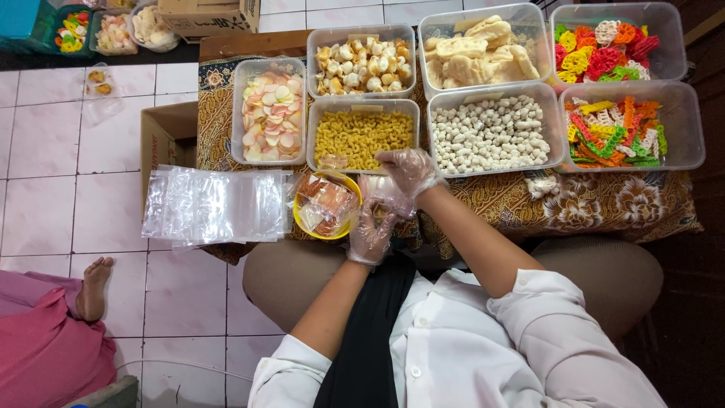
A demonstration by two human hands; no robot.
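Batik cloth (604, 208) (brown), white floor tiles (68, 151)

cardboard box (168, 136) on floor | pink cloth (41, 351) lower left | bare foot (94, 285) beside it

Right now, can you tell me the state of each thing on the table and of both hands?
Left hand: gloved, fingers pinching a small clear bag.
Right hand: gloved, fingers curled at the bag's top.
Small clear bag: held between both hands; contents unclear.
Yellow bowl: holds a bag of pink crackers.
Stack of clear bags: flat, unfilled.
Yellow macaroni tub: lidless, partly filled.
White ball tub: lidless, nearly full.
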